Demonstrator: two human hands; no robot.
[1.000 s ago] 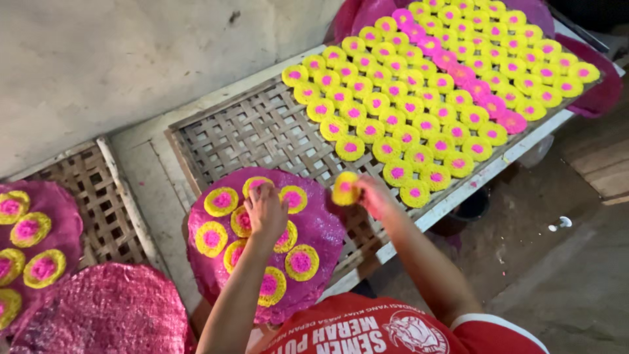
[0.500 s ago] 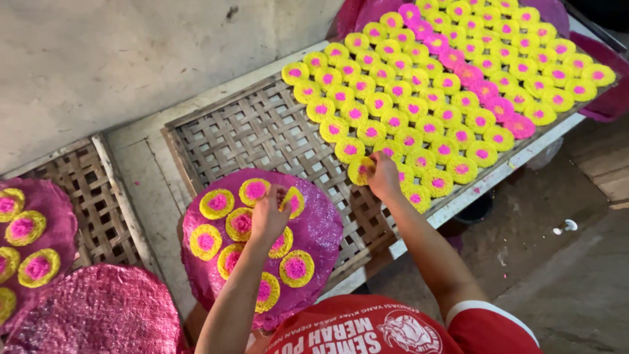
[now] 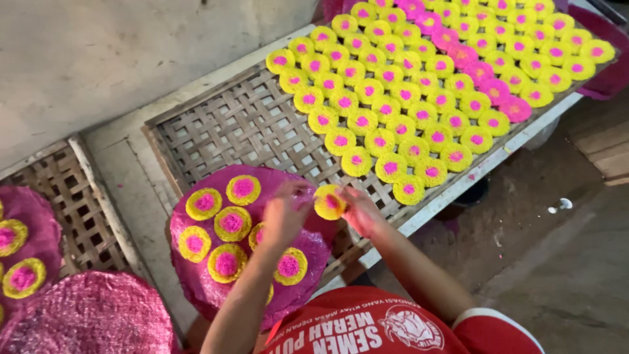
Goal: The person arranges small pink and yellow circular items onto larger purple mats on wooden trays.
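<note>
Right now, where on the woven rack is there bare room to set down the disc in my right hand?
Bare lattice lies between the round pink mat and the rows of yellow discs. The rack's right half is packed. The right hand holds a disc.

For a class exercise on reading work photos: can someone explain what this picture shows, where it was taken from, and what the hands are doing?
The camera sits on a person's head, looking down at their own bare hands. The right hand holds one yellow disc with a pink centre; the left hand touches it, over a round pink tray carrying more such discs. Beyond lies a woven bamboo rack, its far part covered with rows of the same discs.
</note>
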